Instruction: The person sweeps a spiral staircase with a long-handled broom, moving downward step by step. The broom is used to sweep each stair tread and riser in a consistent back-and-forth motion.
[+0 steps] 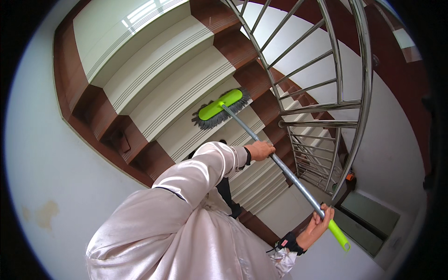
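Note:
A flat mop crosses the view diagonally. Its lime-green mop head (224,104) with grey fringe lies over one of the pale treads of the staircase (175,80). My left hand (260,150) grips the middle of the grey metal pole (295,180), below the head. Near the pole's other end, my right hand (318,222) is wrapped around it, just above the lime-green end grip (339,235) with its hanging hole. Both wrists wear black bands. My left sleeve (196,175) is shiny and pale, and it hides part of the lower steps.
Stainless steel railing (365,70) runs along the stairs' right side, with bars turning down to a lower flight. A white wall (42,147) with a brownish stain borders the left. Brown tiles (120,140) edge the steps. A grey-green door (369,218) shows at lower right.

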